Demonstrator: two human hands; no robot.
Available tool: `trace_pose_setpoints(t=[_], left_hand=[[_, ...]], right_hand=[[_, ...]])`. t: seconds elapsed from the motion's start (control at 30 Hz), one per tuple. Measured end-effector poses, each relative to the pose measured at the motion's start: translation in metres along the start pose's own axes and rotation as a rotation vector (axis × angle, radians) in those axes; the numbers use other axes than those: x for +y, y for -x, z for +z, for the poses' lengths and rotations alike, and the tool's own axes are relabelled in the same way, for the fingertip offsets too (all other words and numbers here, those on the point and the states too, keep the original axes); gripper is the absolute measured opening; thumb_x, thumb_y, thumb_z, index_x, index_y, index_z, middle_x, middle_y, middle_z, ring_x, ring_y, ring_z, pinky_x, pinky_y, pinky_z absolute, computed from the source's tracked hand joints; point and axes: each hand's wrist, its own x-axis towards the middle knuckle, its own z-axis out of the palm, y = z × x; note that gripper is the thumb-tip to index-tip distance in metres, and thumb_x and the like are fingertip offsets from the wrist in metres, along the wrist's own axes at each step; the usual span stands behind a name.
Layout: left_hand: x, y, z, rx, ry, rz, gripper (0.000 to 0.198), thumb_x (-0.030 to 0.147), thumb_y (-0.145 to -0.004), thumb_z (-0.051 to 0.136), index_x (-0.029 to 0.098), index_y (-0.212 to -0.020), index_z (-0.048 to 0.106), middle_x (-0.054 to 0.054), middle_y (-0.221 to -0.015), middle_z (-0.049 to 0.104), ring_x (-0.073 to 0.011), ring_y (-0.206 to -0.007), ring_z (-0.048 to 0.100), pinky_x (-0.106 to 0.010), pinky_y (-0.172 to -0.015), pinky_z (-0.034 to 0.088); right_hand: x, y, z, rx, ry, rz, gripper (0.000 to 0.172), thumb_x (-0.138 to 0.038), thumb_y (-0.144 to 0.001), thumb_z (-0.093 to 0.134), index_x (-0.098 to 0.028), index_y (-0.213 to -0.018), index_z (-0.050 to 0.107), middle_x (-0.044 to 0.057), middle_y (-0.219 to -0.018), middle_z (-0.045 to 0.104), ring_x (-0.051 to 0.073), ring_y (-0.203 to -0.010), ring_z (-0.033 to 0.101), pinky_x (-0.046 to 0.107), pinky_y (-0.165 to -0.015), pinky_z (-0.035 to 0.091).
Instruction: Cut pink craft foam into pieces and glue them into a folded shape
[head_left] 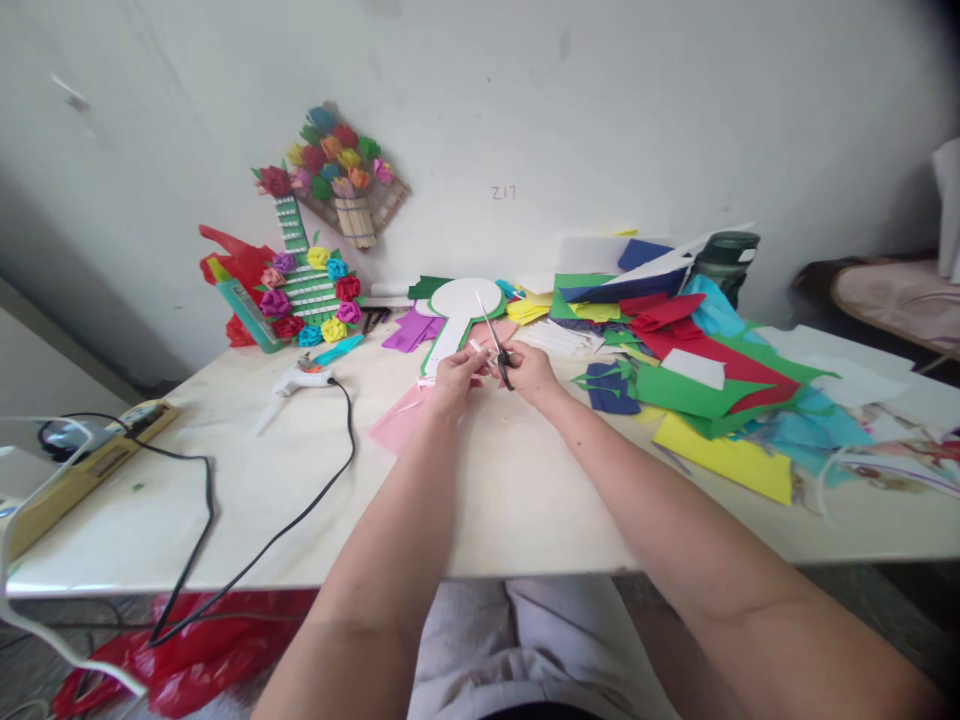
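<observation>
In my right hand (529,370) is a pair of black-handled scissors (504,368), its blades pointing up and away from me. My left hand (459,377) pinches a small white piece of paper (478,347) close to the scissors. Whether the blades touch that piece I cannot tell. Just beyond both hands lies a paddle-shaped white and green cutout (466,298) with a round head. Pink paper (401,418) rests under and left of my left hand. Several white paper strips (566,338) are spread beyond my right hand.
A white glue gun (296,385) with a black cord lies at left, near a glue bottle (244,305). A guitar-shaped craft with paper flowers (311,290) leans on the wall. Coloured paper (720,470) piles up at right, before a dark bottle (726,262). A power strip (97,465) edges the table.
</observation>
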Motion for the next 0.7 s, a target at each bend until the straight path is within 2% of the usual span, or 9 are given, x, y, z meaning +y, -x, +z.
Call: trace_pose_setpoints(t=[0.13, 0.43, 0.6, 0.7], left_hand=[[0.000, -0.002, -0.001, -0.007, 0.086, -0.028, 0.031, 0.043, -0.063, 0.065, 0.012, -0.069, 0.063, -0.003, -0.058, 0.058, -0.0076, -0.048, 0.049, -0.019, -0.043, 0.032], [0.002, -0.001, -0.002, -0.073, 0.158, -0.046, 0.026, 0.033, -0.060, 0.070, 0.011, -0.071, 0.062, -0.004, -0.065, 0.059, -0.0075, -0.052, 0.053, -0.018, -0.046, 0.035], [0.006, 0.002, -0.001, -0.081, 0.177, -0.059, 0.024, 0.031, -0.059, 0.071, 0.011, -0.070, 0.062, -0.003, -0.063, 0.058, -0.0079, -0.053, 0.054, -0.018, -0.046, 0.036], [0.006, 0.003, -0.002, -0.061, 0.195, -0.052, 0.025, 0.031, -0.058, 0.072, 0.011, -0.068, 0.061, -0.002, -0.060, 0.057, -0.0079, -0.052, 0.053, -0.019, -0.047, 0.037]], right_hand=[[-0.011, 0.005, 0.001, 0.007, -0.105, -0.023, 0.033, -0.028, -0.053, 0.065, -0.015, -0.083, 0.061, -0.003, -0.059, 0.058, 0.009, -0.046, 0.051, 0.022, -0.043, 0.044], [-0.026, 0.010, -0.004, -0.030, -0.244, 0.080, 0.034, -0.026, -0.052, 0.068, -0.014, -0.082, 0.060, -0.004, -0.050, 0.057, 0.007, -0.037, 0.047, 0.020, -0.040, 0.039], [-0.027, 0.011, -0.005, -0.050, -0.323, 0.145, 0.044, -0.023, -0.048, 0.070, -0.016, -0.089, 0.056, -0.004, -0.054, 0.060, 0.008, -0.038, 0.050, 0.021, -0.041, 0.040], [-0.030, 0.013, -0.005, -0.060, -0.332, 0.169, 0.044, -0.022, -0.048, 0.070, -0.016, -0.089, 0.056, -0.004, -0.055, 0.060, 0.008, -0.040, 0.051, 0.021, -0.042, 0.041]])
